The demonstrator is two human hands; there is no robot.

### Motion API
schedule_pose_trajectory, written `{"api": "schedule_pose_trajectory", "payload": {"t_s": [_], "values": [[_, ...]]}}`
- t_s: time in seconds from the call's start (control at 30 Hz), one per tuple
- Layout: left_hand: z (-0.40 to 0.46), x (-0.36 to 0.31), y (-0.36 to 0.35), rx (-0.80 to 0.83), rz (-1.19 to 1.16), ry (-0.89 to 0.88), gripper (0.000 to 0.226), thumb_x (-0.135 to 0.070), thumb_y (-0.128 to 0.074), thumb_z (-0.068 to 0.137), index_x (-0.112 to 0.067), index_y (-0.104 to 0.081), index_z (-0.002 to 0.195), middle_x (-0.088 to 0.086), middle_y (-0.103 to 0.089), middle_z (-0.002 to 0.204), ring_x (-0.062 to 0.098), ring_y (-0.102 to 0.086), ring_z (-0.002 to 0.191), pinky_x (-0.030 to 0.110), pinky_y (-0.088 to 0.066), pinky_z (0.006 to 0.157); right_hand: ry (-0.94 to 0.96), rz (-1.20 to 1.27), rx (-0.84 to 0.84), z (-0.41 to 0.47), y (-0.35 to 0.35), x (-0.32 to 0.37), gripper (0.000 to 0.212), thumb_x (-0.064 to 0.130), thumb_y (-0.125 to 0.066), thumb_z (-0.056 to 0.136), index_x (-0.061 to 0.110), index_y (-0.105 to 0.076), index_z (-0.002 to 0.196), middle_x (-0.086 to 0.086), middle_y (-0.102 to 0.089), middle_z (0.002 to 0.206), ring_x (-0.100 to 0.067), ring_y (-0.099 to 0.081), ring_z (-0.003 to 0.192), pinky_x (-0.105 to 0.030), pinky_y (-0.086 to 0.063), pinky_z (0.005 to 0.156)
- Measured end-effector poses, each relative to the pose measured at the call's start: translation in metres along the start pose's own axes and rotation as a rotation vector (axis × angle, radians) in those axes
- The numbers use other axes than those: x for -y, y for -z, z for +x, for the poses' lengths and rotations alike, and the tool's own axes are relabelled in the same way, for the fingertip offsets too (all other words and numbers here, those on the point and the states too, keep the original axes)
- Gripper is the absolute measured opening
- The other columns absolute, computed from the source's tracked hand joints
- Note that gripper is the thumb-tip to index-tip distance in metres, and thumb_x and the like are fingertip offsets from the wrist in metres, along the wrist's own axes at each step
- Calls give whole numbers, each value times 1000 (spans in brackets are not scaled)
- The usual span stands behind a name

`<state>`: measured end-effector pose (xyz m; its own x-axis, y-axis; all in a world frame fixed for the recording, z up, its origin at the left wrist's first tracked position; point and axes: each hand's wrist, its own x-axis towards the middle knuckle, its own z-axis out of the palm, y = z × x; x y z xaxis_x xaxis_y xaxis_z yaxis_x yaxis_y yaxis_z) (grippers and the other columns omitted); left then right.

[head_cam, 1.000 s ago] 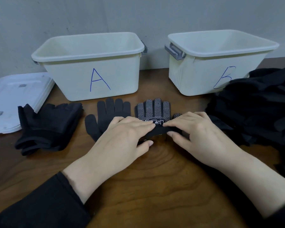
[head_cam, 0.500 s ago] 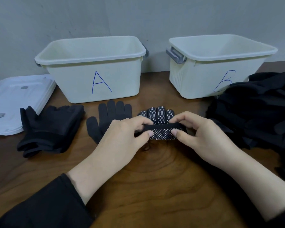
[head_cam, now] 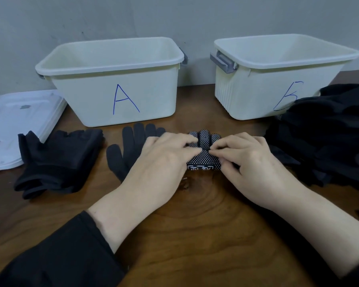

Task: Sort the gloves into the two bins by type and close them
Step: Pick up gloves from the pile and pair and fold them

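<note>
A black glove with white dots (head_cam: 203,160) lies folded on the wooden table, its cuff turned up over the palm. My left hand (head_cam: 162,158) and my right hand (head_cam: 249,162) both pinch the folded edge from either side, fingertips nearly meeting. A plain black glove (head_cam: 131,146) lies flat just left of it, partly under my left hand. Bin A (head_cam: 112,79) stands open at the back left and bin B (head_cam: 278,69) open at the back right.
A stack of folded black gloves (head_cam: 58,162) sits at the left. A large heap of black gloves (head_cam: 327,137) fills the right side, against bin B. White lids (head_cam: 19,121) lie stacked at the far left. A grey wall runs behind the bins.
Both hands went from pressing the dotted glove flat to lifting its cuff and folding it forward over the palm. The fold now covers more of the glove's fingers.
</note>
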<state>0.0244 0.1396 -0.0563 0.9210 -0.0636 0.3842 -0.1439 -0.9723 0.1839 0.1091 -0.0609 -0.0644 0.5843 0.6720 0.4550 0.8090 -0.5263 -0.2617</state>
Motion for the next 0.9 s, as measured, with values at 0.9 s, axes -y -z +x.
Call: {"api": "schedule_pose_trajectory", "payload": {"t_s": [0.9], "values": [[-8, -6, 15, 15, -205, 83, 31, -39, -56, 98, -33, -60, 128, -32, -49, 87, -14, -40, 95, 11, -29, 85, -189, 337, 157, -2, 24, -3, 14, 39, -67, 92, 41, -62, 105, 20, -72, 94, -9, -60, 88, -28, -46, 79]]}}
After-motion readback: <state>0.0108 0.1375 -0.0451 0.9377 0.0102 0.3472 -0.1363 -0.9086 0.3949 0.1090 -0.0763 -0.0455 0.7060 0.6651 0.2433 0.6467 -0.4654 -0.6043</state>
